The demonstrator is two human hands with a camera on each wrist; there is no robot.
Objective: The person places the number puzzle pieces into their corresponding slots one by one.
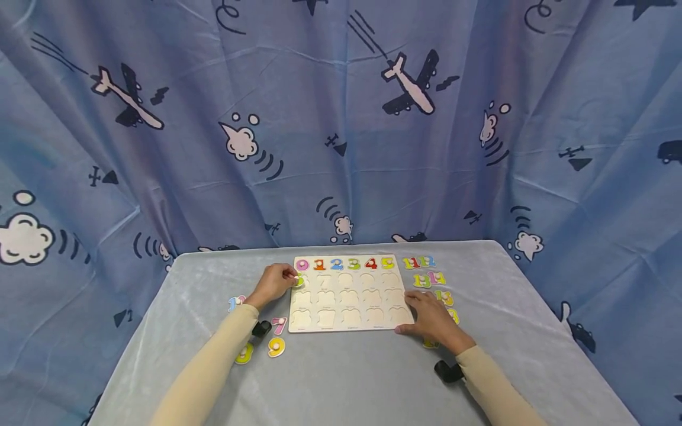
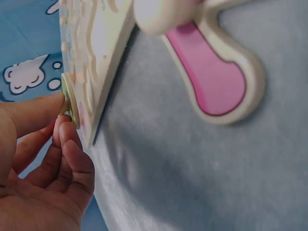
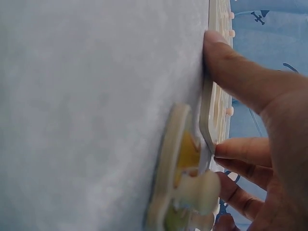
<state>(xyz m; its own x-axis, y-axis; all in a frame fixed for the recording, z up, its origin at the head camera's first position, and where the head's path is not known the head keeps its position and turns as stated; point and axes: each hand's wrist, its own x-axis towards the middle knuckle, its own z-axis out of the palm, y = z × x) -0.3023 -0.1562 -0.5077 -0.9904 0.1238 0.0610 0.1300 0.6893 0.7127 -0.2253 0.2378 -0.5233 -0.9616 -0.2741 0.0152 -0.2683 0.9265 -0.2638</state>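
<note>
A wooden number puzzle board [image 1: 335, 326] lies on the table, with 0 to 5 filling its top row. My left hand [image 1: 275, 282] pinches a green number piece [image 1: 299, 281] over the left end of the second row; the fingers partly cover it. In the left wrist view, thumb and fingertips of the left hand [image 2: 45, 159] grip this piece [image 2: 71, 102] near the board's edge. My right hand [image 1: 430, 316] holds the board's near right corner. The right wrist view shows the right hand's thumb [image 3: 231, 65] on one edge and fingertips on the other.
Left of the board lie a pink 7 [image 1: 279, 325], a yellow 9 [image 1: 276, 347], another yellow-green piece [image 1: 244, 354] and a blue-and-pink piece [image 1: 236, 303]. Several two-digit pieces, including 11 [image 1: 411, 263], lie along the right side, some partly under the right hand. A patterned curtain [image 1: 341, 148] hangs behind.
</note>
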